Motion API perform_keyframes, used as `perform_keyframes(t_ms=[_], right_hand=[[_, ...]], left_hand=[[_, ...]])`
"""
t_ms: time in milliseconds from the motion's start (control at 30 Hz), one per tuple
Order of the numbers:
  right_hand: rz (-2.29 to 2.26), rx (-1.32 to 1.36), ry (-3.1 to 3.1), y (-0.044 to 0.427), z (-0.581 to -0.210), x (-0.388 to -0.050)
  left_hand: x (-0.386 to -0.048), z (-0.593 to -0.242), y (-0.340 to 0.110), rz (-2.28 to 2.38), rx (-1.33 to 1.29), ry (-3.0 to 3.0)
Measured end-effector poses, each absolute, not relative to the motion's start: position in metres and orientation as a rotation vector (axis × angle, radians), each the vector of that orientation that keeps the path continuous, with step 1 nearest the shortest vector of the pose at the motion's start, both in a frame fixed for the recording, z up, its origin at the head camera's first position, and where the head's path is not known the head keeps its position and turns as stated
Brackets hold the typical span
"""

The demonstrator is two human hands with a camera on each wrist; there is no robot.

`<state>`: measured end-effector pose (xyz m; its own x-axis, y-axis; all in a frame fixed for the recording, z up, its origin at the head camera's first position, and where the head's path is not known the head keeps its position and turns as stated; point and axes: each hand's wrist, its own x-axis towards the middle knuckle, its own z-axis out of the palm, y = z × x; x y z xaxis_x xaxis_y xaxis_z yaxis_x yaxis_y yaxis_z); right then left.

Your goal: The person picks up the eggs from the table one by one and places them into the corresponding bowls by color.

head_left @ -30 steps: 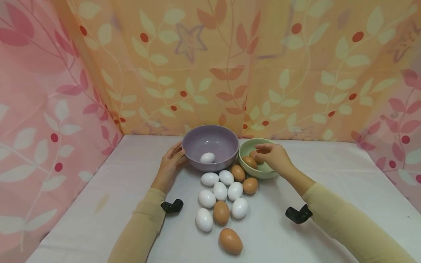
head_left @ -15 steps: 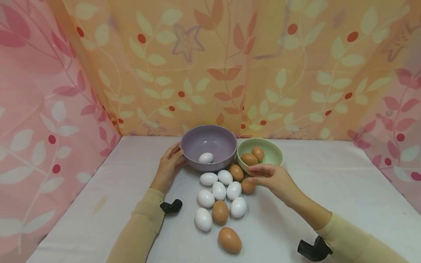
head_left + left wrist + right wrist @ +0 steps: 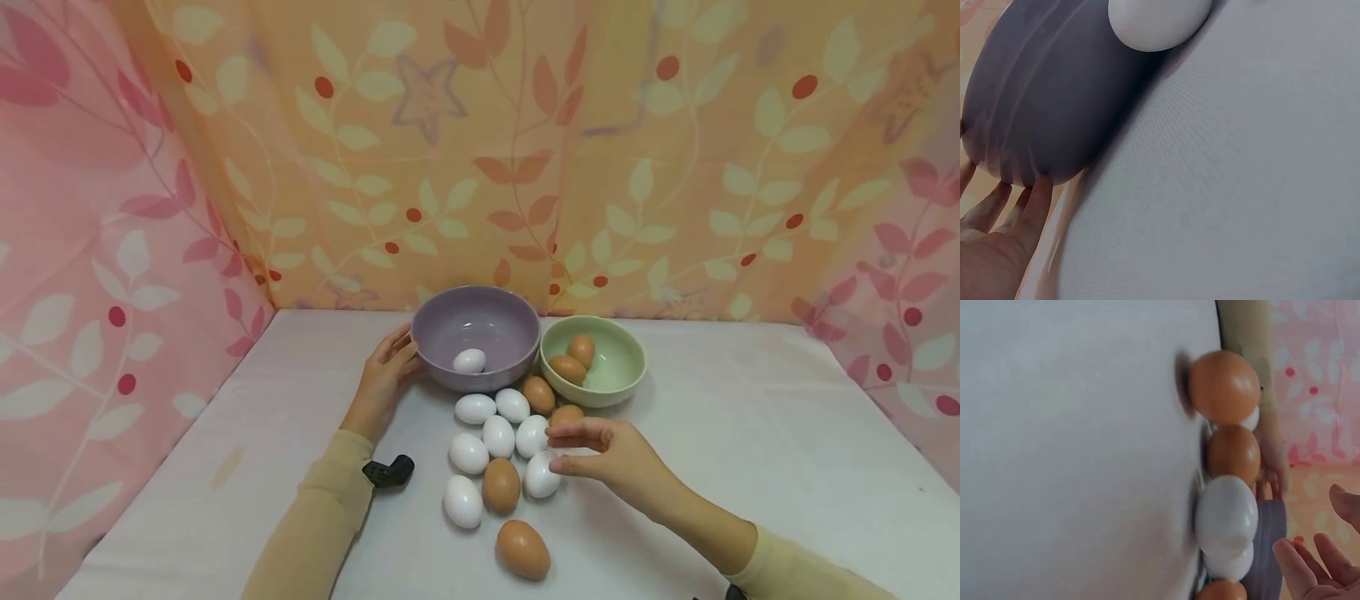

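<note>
My left hand (image 3: 381,385) rests its fingertips against the left outer side of the purple bowl (image 3: 477,382); in the left wrist view its fingers (image 3: 1036,203) are spread along the bowl's wall. One white egg (image 3: 469,361) lies inside that bowl. My right hand (image 3: 622,467) hovers over the right side of a group of loose eggs, thumb and fingers apart, holding nothing. Nearest to its thumb is a white egg (image 3: 540,477). A brown egg (image 3: 567,416) is partly hidden behind its fingers. Two brown eggs (image 3: 567,369) lie in the green bowl (image 3: 621,358).
Several more white eggs (image 3: 468,454) and brown eggs (image 3: 522,549) lie loose on the white tablecloth (image 3: 750,433) in front of the bowls. The two bowls stand side by side near the patterned curtain (image 3: 480,167) at the back.
My right hand has come out of the green bowl and moved down and left to the loose eggs. A brown egg in the green bowl has rolled slightly left. My left hand stays put.
</note>
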<state>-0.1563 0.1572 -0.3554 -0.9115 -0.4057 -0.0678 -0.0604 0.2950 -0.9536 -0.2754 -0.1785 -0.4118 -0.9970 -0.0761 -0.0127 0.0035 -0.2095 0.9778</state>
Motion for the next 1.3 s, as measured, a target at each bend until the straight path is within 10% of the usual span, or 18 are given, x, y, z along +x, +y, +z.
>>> perform_keyframes(t_ms=[1300], right_hand=[[-1.606,-0.602,1.990,0.143,-0.391,-0.110]], left_hand=[[-0.276,-0.414,-0.180,-2.397,0.043,-1.969]])
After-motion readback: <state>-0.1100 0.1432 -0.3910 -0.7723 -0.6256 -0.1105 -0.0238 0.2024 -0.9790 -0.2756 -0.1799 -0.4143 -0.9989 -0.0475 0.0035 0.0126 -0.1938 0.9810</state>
